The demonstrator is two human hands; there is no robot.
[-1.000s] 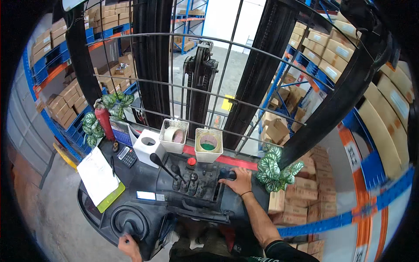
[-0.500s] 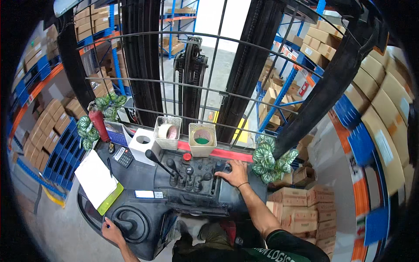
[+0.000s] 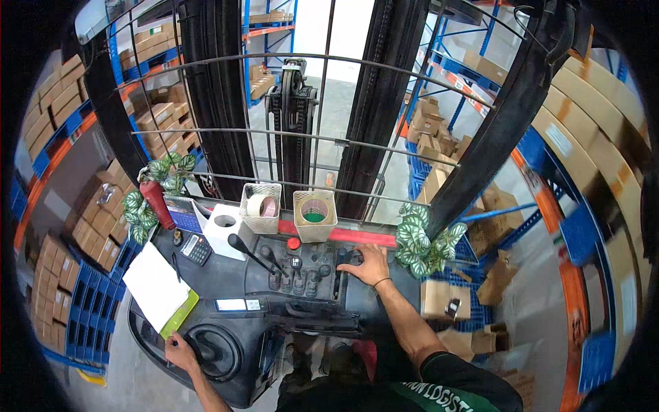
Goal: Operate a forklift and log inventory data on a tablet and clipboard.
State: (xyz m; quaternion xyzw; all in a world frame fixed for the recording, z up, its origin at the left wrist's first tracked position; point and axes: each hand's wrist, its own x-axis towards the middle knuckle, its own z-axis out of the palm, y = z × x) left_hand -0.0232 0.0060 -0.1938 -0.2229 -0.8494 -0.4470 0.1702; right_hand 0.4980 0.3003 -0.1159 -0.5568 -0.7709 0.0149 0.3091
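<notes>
My right hand (image 3: 371, 265) is closed round a black control knob (image 3: 354, 257) at the right end of the dashboard. Left of it stand several black levers (image 3: 280, 271) and a red button (image 3: 294, 244). At the lower left, my left hand (image 3: 180, 352) is curled by the console's edge, beside the black steering wheel (image 3: 214, 352). Something small and dark shows at its fingers; I cannot make out what. Just above that hand lie white papers (image 3: 156, 288) on a lime-green clipboard (image 3: 180, 314), with a black pen (image 3: 176, 266).
A calculator (image 3: 195, 250), white tissue box (image 3: 228, 233), and two baskets (image 3: 261, 223) (image 3: 315, 230) with tape rolls line the dashboard. Leafy plants (image 3: 427, 240) stand at both ends. Beyond the wire guard (image 3: 295, 132) rises the black mast (image 3: 374, 89). Racks hold cartons (image 3: 445, 300) on both sides.
The racks and cartons outside have shifted against the truck, and a yellow floor patch has left view. My left hand sits slightly higher beside the wheel. My right hand keeps its hold on the knob.
</notes>
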